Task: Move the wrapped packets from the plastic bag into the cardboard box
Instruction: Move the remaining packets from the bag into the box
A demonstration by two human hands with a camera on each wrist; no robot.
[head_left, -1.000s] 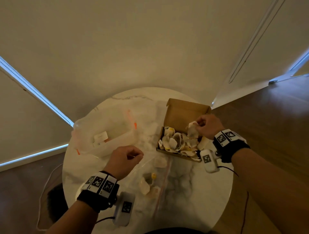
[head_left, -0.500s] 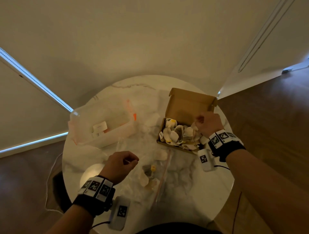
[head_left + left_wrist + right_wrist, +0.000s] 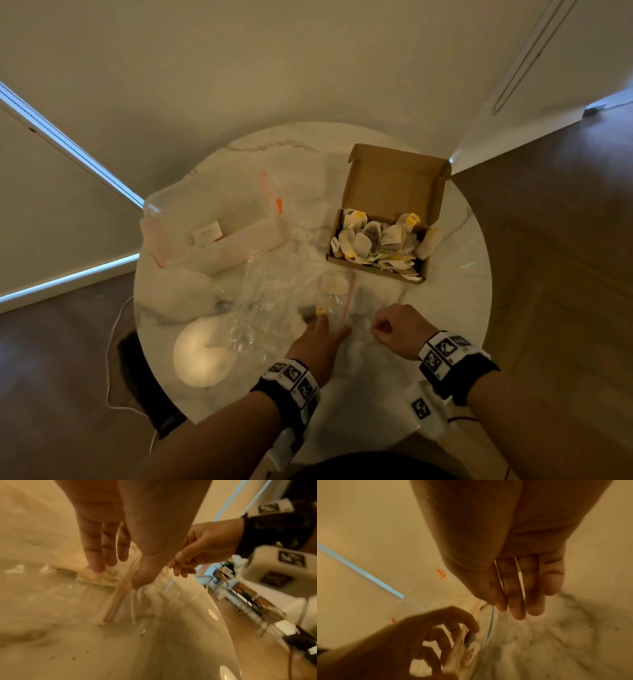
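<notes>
Few wrapped packets (image 3: 331, 285) are left in the plastic bag (image 3: 274, 308), just ahead of the left hand (image 3: 317, 342), whose straight fingers reach into its mouth. Light and crushable, they are best pinched by an edge. Beside it, the right hand (image 3: 397, 330) is curled, pinching the bag's rim; the cardboard box (image 3: 376, 270) lies beyond.

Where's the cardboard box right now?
In the head view, the cardboard box sits open at the table's far right, beyond the right hand.
</notes>
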